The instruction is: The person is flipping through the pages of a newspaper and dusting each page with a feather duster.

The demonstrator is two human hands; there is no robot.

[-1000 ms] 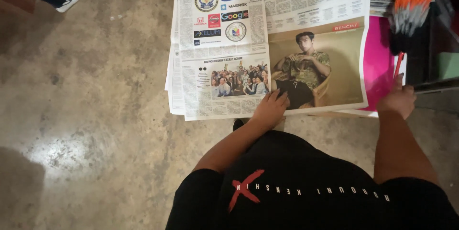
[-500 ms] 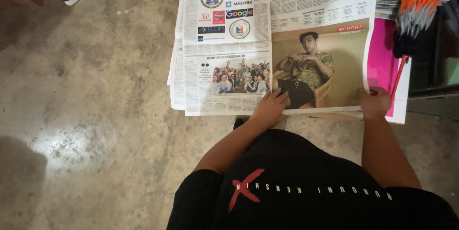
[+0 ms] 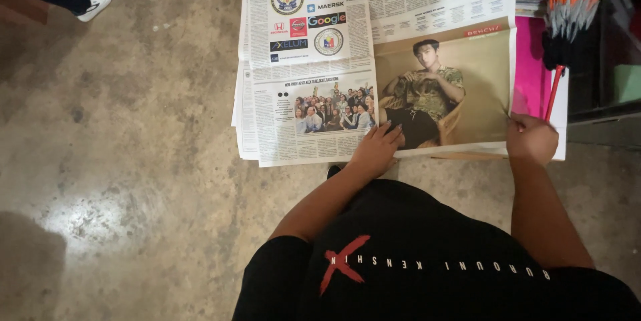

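Concrete floor (image 3: 133, 161) lies bare left of the open newspaper (image 3: 320, 61), which is spread there. Left hand (image 3: 377, 151) presses flat on its near edge, fingers together. Right hand (image 3: 531, 139) pinches the page's lower right corner beside a pink sheet (image 3: 531, 74).

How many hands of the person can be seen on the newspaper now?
2. The left hand lies flat on the newspaper near its lower middle edge. The right hand grips the page's lower right corner. No others are visible.
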